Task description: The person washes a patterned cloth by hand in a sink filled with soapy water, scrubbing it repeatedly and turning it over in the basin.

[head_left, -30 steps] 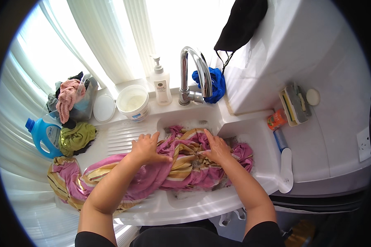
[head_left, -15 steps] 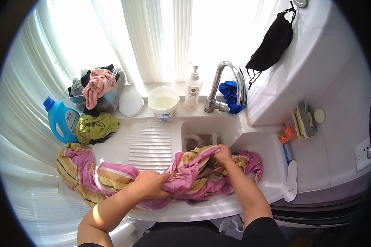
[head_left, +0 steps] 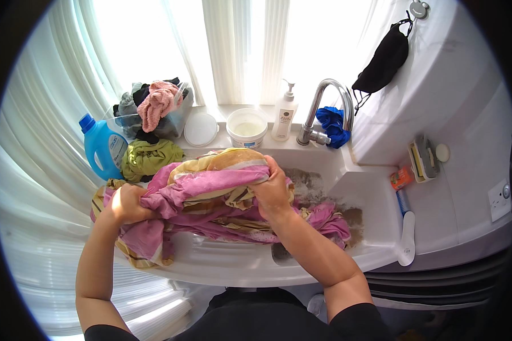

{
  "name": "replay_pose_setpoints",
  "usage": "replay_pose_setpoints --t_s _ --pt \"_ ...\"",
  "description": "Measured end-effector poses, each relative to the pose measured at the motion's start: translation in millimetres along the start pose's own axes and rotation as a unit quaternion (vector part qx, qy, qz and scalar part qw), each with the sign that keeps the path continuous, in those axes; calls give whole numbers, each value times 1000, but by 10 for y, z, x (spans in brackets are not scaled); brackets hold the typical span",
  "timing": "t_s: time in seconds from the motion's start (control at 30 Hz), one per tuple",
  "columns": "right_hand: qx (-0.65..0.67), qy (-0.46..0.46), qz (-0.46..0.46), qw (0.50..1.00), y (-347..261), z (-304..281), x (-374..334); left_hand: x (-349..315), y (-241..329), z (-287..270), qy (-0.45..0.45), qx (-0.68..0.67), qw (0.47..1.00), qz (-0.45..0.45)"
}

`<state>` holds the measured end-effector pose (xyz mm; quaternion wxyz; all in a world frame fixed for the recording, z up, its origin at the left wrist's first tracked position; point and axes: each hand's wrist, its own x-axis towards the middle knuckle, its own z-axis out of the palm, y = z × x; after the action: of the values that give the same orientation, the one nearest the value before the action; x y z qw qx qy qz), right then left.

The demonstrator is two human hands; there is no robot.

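A large wet cloth (head_left: 210,190), striped pink, yellow and brown, stretches over the white laundry sink (head_left: 375,221). My left hand (head_left: 128,204) is closed round its bunched left part. Further right, my right hand (head_left: 272,190) grips a raised fold of the same cloth. The fold hides most of the ribbed washboard part. Its right end trails down into the basin, where brownish, foamy water (head_left: 354,224) shows.
Behind the sink stand a blue detergent bottle (head_left: 105,149), a clothes bin (head_left: 179,116), a white tub (head_left: 247,128), a pump bottle (head_left: 284,113) and a chrome faucet (head_left: 310,128). A green cloth (head_left: 151,159) lies at left; a brush (head_left: 407,238) rests on the right rim.
Both hands have moved left with the cloth, lifting its middle part over the washboard. More of the basin and its murky water now shows at right. The view has shifted slightly.
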<state>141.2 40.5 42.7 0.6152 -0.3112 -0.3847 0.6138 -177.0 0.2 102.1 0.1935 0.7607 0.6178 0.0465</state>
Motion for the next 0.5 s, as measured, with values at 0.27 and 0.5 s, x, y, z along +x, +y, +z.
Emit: replay_pose_setpoints --t_s 0.27,0.5 --pt "-627 -102 -103 766 522 -187 78 524 198 569 256 -69 959 102" --pt "-497 -178 152 836 908 -545 397 1105 553 1087 -98 -64 987 -106"
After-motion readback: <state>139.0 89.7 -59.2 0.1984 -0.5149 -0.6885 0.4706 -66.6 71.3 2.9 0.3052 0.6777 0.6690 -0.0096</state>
